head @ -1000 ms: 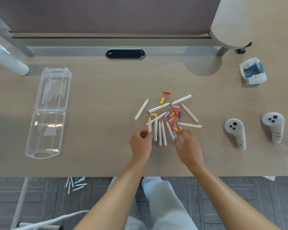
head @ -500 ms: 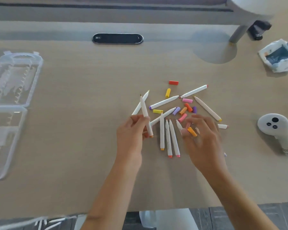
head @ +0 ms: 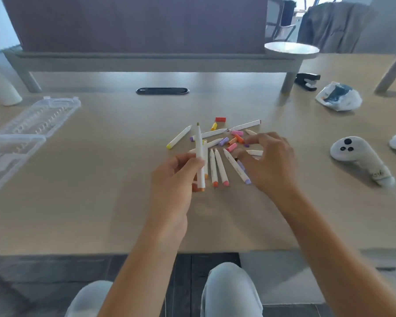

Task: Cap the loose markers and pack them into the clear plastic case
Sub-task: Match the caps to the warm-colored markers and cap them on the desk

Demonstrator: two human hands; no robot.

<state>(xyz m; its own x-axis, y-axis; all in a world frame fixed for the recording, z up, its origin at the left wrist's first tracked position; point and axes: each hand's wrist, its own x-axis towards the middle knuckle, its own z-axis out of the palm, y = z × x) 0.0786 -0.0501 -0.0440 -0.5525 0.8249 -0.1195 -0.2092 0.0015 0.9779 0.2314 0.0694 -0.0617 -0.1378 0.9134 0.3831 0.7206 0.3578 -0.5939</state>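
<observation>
Left hand [head: 177, 173] grips an uncapped orange marker [head: 200, 156]; right hand [head: 269, 160] hovers, fingers loosely spread.
Capping step: matching orange cap [head: 239, 138] likely comes next.

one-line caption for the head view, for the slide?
Left hand holds an uncapped marker upright while right hand reaches into loose caps.

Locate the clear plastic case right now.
Head view, far left of the table: the clear plastic case lies open, well apart from the marker pile.
</observation>
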